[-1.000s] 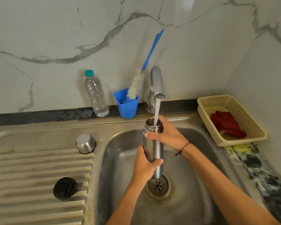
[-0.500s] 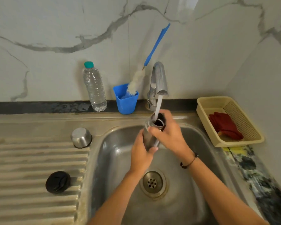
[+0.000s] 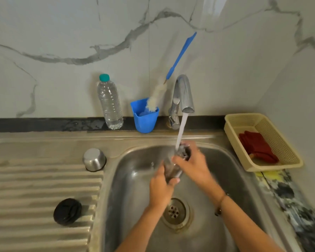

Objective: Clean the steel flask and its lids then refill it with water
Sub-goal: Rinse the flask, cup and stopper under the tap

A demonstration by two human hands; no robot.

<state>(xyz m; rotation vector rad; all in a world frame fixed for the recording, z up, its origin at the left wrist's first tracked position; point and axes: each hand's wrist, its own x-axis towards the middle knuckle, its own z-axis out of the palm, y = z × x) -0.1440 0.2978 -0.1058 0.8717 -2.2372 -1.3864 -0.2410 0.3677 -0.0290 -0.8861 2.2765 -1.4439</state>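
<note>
Head camera showed the cylindrical steel flask held over the basin of the stainless steel sink, tilted with its open mouth under the stream of water from the chrome tap. Motion blur hid the flask's finer detail. The left hand wrapped its lower body from below, thumb across the front; the right hand curled around the neck and rim just above that grip, fingers near the mouth. Both forearms reached in from the near edge and met at the flask, above the round drain.

Left of the grip, on the ribbed draining bench, the domed steel cup lid sat upside down and the black round stopper lay nearer the viewer, both apart from the flask. Behind the grip stood a blue plastic cup holding a blue-handled bottle brush, and a clear plastic water bottle.

By my reading, this was rinsing or washing the flask; whether the lids were already cleaned could not be told, and refilling and closing remained.
</note>
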